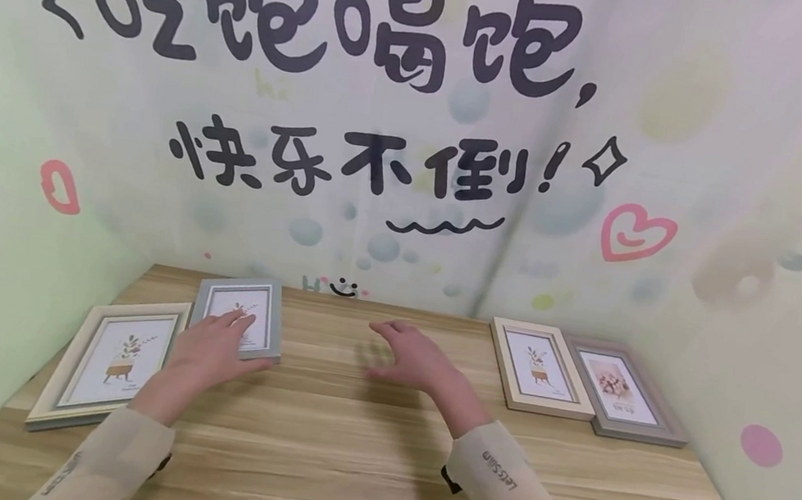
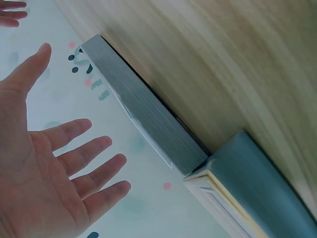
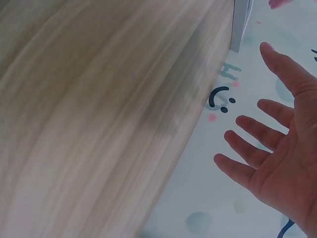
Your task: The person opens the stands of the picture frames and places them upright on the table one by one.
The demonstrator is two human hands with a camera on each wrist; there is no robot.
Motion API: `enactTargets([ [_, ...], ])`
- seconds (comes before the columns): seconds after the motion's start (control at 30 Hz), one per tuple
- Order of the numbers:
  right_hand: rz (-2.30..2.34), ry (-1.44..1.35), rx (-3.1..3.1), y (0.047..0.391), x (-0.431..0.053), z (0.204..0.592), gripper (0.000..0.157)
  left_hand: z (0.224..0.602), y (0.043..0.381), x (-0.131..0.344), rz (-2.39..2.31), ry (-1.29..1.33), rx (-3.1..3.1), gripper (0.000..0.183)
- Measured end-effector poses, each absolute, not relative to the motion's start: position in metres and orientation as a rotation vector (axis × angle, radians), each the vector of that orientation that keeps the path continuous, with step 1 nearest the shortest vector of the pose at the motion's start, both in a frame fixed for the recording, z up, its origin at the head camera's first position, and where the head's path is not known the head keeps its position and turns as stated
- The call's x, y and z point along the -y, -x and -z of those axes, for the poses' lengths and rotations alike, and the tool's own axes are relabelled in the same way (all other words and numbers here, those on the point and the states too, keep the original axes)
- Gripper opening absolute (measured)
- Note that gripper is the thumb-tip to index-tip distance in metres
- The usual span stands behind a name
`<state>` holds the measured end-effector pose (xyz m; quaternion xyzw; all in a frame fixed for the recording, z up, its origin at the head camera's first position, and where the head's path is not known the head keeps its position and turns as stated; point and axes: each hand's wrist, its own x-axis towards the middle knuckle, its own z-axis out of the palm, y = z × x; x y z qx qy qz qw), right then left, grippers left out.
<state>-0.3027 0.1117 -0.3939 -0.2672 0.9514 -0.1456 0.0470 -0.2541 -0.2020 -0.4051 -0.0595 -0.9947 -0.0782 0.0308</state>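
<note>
My left hand (image 1: 211, 348) hovers over the blue-grey picture frame (image 1: 277, 310) at the back left, covering part of its plant print. In the left wrist view the left hand (image 2: 54, 158) has its fingers spread and the palm shows bare, apart from the frame's grey side (image 2: 143, 101). My right hand (image 1: 414, 359) is held above the middle of the wooden table, with its shadow below. Seen from the right wrist, the fingers of the right hand (image 3: 277, 134) are spread and hold nothing.
A cream picture frame (image 1: 72, 365) lies at the left, beside the blue-grey one. On the right lie another cream frame (image 1: 514, 395) and a grey-brown frame (image 1: 648, 431), side by side. A printed wall (image 1: 358, 105) rises behind the table (image 1: 316, 471), with walls on both sides.
</note>
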Motion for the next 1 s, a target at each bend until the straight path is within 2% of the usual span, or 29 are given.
enactTargets([
  [1.0, 0.324, 0.925, -2.852, 0.301, -0.060, 0.405, 0.079, 0.409, 0.235, 0.238, 0.246, 0.083, 3.108, 0.091],
])
